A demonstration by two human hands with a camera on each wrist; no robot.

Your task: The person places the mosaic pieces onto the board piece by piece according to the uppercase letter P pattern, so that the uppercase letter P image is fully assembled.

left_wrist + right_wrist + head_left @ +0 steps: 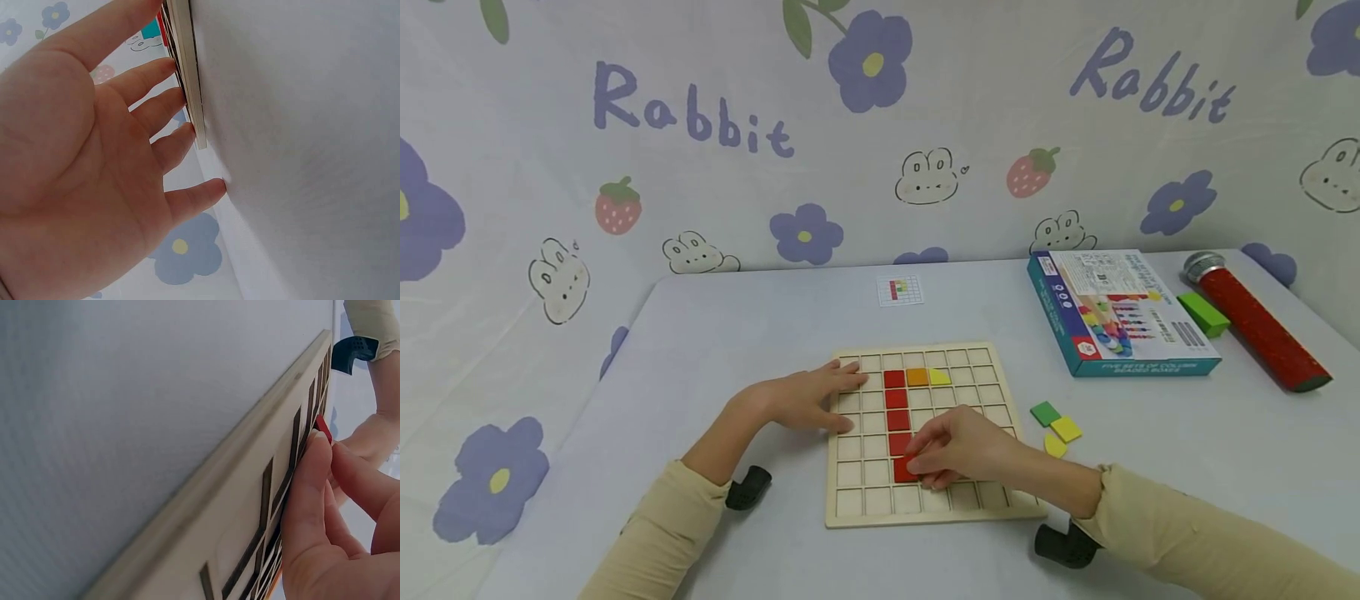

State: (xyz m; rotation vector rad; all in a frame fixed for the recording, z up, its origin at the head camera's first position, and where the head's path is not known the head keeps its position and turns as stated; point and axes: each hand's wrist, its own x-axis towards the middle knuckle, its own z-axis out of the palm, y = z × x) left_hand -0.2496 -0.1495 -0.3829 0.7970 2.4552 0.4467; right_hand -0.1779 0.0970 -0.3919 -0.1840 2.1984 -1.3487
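A wooden grid board (850, 502) lies on the white table. In the head view, red square tiles fill several cells of one column, with an orange square (917, 377) and a yellow rounded tile (939, 377) beside the top one. My right hand (966, 450) pinches the lowest red tile (902, 471) between thumb and finger. The right wrist view shows this red tile (324, 429) tilted at the board's surface, partly hidden by fingertips. My left hand (805, 402) rests with spread fingers on the board's left edge; its palm (112, 162) holds nothing.
Right of the board lie a green square tile (1045, 413), a yellow square tile (1066, 429) and a yellow rounded tile (1055, 446). A small pattern card (900, 291) lies behind. Farther right are a flat box (1142, 367), a green block (1203, 314) and a red microphone (1262, 321).
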